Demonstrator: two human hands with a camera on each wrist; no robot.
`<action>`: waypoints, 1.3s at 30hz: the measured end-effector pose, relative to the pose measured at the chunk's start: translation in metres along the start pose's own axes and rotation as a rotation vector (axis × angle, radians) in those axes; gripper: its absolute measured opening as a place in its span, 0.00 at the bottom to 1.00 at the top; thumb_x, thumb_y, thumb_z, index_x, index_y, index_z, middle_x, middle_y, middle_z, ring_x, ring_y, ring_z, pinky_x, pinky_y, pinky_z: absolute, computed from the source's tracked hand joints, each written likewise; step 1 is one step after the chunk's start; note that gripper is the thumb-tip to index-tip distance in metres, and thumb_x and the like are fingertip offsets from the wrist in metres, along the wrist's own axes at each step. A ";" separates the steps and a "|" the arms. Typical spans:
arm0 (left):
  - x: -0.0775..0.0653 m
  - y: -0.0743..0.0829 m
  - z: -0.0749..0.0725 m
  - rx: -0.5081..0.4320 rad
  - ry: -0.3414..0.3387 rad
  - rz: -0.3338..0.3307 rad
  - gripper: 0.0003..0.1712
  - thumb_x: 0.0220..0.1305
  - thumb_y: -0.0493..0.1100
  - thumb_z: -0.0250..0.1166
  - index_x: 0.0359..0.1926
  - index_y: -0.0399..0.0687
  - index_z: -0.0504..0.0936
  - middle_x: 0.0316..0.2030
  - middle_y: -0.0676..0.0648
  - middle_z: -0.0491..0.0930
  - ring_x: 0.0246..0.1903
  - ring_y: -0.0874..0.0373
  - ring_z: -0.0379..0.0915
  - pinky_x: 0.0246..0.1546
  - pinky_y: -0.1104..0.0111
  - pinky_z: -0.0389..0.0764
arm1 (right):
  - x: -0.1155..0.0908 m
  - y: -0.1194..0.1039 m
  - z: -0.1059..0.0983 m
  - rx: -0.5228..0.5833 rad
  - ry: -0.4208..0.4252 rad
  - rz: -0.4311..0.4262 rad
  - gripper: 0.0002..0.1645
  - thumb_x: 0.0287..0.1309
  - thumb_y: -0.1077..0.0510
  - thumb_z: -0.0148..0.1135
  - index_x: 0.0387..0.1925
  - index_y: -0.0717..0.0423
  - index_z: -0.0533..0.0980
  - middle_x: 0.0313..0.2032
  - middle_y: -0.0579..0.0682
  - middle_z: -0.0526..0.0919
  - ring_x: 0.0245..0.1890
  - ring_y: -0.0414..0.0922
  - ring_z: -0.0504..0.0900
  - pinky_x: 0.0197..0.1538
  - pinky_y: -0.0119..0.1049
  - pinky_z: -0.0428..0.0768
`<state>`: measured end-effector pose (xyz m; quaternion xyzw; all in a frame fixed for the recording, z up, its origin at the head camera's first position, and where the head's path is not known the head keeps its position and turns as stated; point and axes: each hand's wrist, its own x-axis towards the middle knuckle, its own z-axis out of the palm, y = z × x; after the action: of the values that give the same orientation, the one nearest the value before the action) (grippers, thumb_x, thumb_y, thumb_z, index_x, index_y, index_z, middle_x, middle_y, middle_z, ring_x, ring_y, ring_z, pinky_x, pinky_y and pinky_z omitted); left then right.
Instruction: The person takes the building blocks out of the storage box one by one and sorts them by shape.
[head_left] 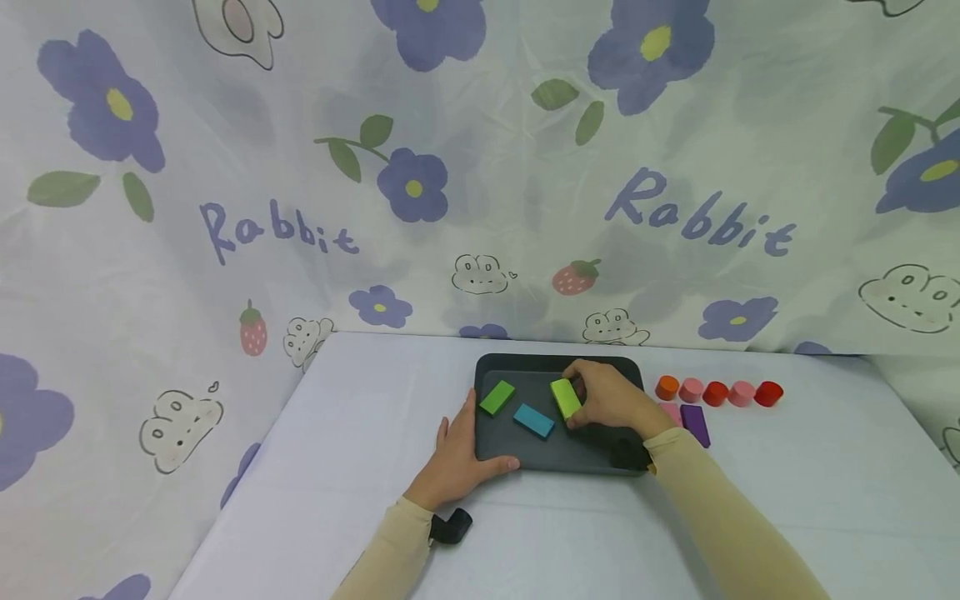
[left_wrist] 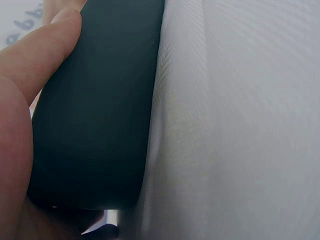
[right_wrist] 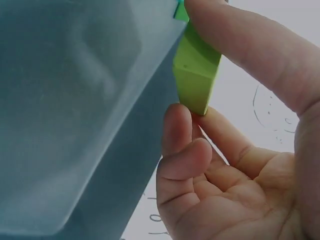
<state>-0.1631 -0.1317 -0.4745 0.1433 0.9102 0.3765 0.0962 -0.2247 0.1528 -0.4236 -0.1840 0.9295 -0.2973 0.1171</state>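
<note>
My right hand [head_left: 607,396] pinches a yellow-green rectangular block [head_left: 566,399] over the dark grey tray [head_left: 570,457]. In the right wrist view the thumb is on one side of the block [right_wrist: 195,75] and the fingertips are at its end. At the tray's front left corner is my left hand [head_left: 457,458], its fingers straight along the left side. In the left wrist view its thumb [left_wrist: 45,55] lies along the rim of the tray's front wall [left_wrist: 100,110]. A green block [head_left: 497,398] and a blue block [head_left: 534,422] lie in the tray.
Right of the tray stands a row of small cylinders: an orange one [head_left: 667,387], a pink one [head_left: 692,389] and several more pink and red ones. In front of them lie a purple block [head_left: 695,426] and a partly hidden pink block [head_left: 671,412]. A printed curtain [head_left: 480,208] hangs behind the table.
</note>
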 end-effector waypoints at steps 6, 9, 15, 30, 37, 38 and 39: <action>-0.001 -0.001 0.000 0.003 0.000 -0.001 0.74 0.53 0.72 0.71 0.80 0.44 0.33 0.79 0.43 0.44 0.77 0.48 0.42 0.74 0.47 0.29 | -0.008 0.001 -0.003 0.025 0.044 -0.010 0.42 0.41 0.57 0.84 0.59 0.61 0.75 0.45 0.51 0.82 0.43 0.49 0.81 0.47 0.45 0.83; -0.001 -0.001 -0.001 0.002 -0.001 0.001 0.75 0.53 0.73 0.70 0.80 0.45 0.33 0.79 0.43 0.43 0.77 0.48 0.42 0.74 0.47 0.29 | -0.013 0.001 -0.006 0.032 0.053 0.003 0.42 0.42 0.57 0.84 0.59 0.60 0.75 0.47 0.52 0.82 0.45 0.50 0.80 0.48 0.45 0.82; -0.001 0.000 -0.001 0.005 -0.001 0.005 0.75 0.53 0.73 0.70 0.80 0.45 0.32 0.79 0.44 0.43 0.78 0.49 0.41 0.74 0.47 0.29 | -0.025 0.003 -0.011 0.022 0.081 0.020 0.43 0.43 0.55 0.83 0.61 0.61 0.74 0.50 0.53 0.80 0.46 0.51 0.78 0.48 0.46 0.82; -0.001 -0.002 0.000 0.004 0.002 0.014 0.75 0.52 0.73 0.70 0.80 0.44 0.33 0.79 0.44 0.42 0.77 0.49 0.42 0.74 0.46 0.29 | -0.055 0.008 -0.015 -0.015 0.161 0.026 0.42 0.47 0.54 0.81 0.62 0.65 0.73 0.55 0.60 0.78 0.48 0.56 0.78 0.48 0.51 0.84; -0.001 -0.003 0.001 0.009 0.008 0.016 0.75 0.52 0.74 0.70 0.80 0.44 0.33 0.79 0.44 0.43 0.77 0.50 0.42 0.74 0.46 0.30 | -0.070 0.017 -0.019 -0.014 0.191 0.013 0.43 0.48 0.52 0.81 0.62 0.66 0.72 0.52 0.59 0.79 0.46 0.54 0.77 0.46 0.49 0.84; -0.001 -0.003 0.001 0.009 0.007 0.016 0.75 0.52 0.74 0.70 0.80 0.44 0.33 0.79 0.44 0.42 0.77 0.50 0.42 0.74 0.46 0.29 | -0.073 0.018 -0.020 -0.014 0.197 0.015 0.43 0.48 0.52 0.81 0.62 0.66 0.72 0.52 0.59 0.79 0.46 0.53 0.77 0.45 0.48 0.84; -0.001 -0.003 0.001 0.009 0.008 0.017 0.75 0.52 0.74 0.70 0.80 0.44 0.33 0.80 0.44 0.42 0.77 0.50 0.42 0.74 0.46 0.29 | -0.075 0.020 -0.020 -0.014 0.203 0.020 0.43 0.48 0.52 0.81 0.62 0.66 0.73 0.51 0.58 0.80 0.46 0.53 0.77 0.45 0.47 0.83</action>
<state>-0.1627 -0.1329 -0.4770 0.1501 0.9109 0.3739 0.0887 -0.1688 0.2090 -0.4108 -0.1445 0.9405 -0.3066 0.0239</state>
